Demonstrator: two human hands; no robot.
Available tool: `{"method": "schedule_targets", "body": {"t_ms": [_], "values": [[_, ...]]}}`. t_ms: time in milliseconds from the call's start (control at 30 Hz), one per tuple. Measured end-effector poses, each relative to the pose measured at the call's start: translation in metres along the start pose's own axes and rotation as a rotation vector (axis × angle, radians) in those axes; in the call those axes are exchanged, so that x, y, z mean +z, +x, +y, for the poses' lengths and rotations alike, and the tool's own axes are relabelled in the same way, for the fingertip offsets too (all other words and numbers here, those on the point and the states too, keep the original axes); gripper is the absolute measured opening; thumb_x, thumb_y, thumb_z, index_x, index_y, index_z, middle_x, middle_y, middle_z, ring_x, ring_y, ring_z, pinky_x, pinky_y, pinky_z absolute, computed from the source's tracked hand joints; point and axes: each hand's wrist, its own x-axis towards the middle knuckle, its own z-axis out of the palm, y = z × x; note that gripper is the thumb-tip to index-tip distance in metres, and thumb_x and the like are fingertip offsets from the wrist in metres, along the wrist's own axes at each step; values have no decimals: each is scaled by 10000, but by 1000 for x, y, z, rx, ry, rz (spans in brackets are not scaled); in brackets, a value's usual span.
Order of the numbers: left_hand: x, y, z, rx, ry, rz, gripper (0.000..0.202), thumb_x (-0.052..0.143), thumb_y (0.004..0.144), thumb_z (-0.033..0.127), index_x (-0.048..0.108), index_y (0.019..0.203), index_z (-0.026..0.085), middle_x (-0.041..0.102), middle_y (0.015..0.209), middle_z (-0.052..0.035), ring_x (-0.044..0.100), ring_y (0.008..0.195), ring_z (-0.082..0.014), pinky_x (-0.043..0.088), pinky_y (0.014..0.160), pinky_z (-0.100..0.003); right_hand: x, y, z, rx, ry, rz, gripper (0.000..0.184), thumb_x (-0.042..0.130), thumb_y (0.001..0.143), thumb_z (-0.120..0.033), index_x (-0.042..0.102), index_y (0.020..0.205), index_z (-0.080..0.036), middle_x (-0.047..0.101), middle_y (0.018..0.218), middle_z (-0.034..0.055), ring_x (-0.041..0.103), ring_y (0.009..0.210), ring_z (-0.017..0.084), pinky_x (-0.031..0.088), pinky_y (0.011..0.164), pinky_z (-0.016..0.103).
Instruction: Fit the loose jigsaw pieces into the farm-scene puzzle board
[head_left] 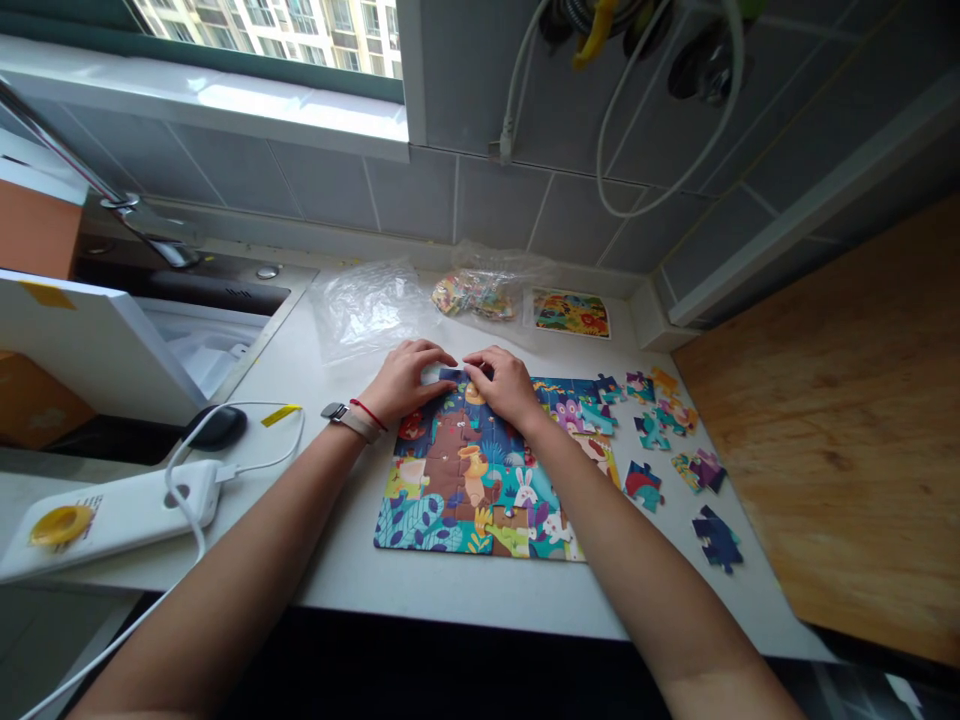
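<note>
A partly assembled jigsaw puzzle (pixel 459 465) with forest animals on a dark blue and teal ground lies flat on the white counter. At its top edge, my left hand (pixel 412 380) has its thumb and bent fingers around a dark blue puzzle piece (pixel 451 376). Close beside it, my right hand (pixel 504 385) pinches at the same edge with curled fingers, which partly hide what they touch. My right forearm covers part of the puzzle's right side. Loose puzzle pieces (pixel 651 431) lie scattered to the right, with a dark blue piece (pixel 718 538) nearest me.
Behind the puzzle are a crumpled clear bag (pixel 371 305), a bag of pieces (pixel 480 297) and a picture card (pixel 571 313). Leftward sit a white power strip (pixel 124 510) with a cable, a black mouse (pixel 216 428) and a sink (pixel 259 300). A wooden board (pixel 840 420) borders the right.
</note>
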Motion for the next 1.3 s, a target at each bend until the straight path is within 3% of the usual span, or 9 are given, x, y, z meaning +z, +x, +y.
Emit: {"method": "schedule_targets", "body": {"t_ms": [133, 300, 400, 500, 667, 1000, 1133, 1300], "values": [[0, 0, 3, 14, -9, 8, 291, 704, 927, 461, 795, 1112, 256, 725, 1199, -91, 638, 1127, -297, 464, 1066, -477, 1, 1, 1, 39, 63, 54, 241, 584, 958, -129, 794, 1045, -210, 794, 1098, 66, 733, 1038, 209, 543, 998, 330], [-3, 2, 7, -14, -66, 38, 244, 602, 969, 347, 806, 1039, 232, 774, 1138, -90, 687, 1074, -277, 499, 1046, -456, 2, 1, 4, 72, 71, 58, 309, 524, 958, -119, 780, 1108, -208, 809, 985, 48, 756, 972, 201, 565, 978, 327], [-6, 2, 7, -64, -94, 69, 322, 486, 980, 215, 771, 1131, 215, 809, 1033, -69, 732, 982, -240, 550, 967, -397, 2, 0, 4, 88, 69, 61, 310, 527, 957, -136, 777, 1126, -212, 816, 965, 44, 765, 948, 201, 577, 960, 328], [-8, 1, 6, -108, -108, 93, 369, 454, 971, 180, 729, 1216, 201, 821, 980, -54, 752, 924, -221, 572, 898, -357, 1, -1, 2, 95, 62, 65, 262, 567, 943, -161, 792, 1065, -218, 822, 1013, 48, 771, 959, 204, 582, 956, 321], [-11, 1, 9, -129, -145, 81, 341, 448, 997, 247, 732, 1180, 199, 827, 958, -39, 764, 890, -201, 574, 878, -320, -1, -3, 0, 131, 35, 83, 262, 575, 942, -177, 796, 1078, -212, 830, 973, 52, 782, 935, 213, 591, 935, 321], [-13, 2, 14, -115, -136, 71, 445, 417, 1022, 491, 743, 1147, 217, 814, 945, -60, 742, 905, -247, 554, 882, -361, -4, -4, -8, 140, -66, 68, 272, 563, 956, -148, 792, 1093, -200, 823, 1087, 73, 771, 1023, 213, 563, 999, 312], [-10, 2, 10, -135, -111, 52, 515, 394, 1008, 570, 741, 1157, 221, 812, 978, -75, 737, 939, -270, 544, 888, -369, -4, -5, -7, 131, -137, 44, 275, 563, 971, -145, 786, 1111, -227, 817, 1129, 45, 762, 1055, 191, 552, 1017, 288], [-8, 1, 10, -125, -73, 43, 568, 384, 997, 628, 758, 1128, 221, 805, 1088, -103, 736, 993, -299, 532, 906, -387, -10, -5, -17, 77, -202, -23, 251, 582, 982, -144, 792, 1105, -206, 805, 1158, 77, 740, 1114, 211, 527, 1064, 306]]}}
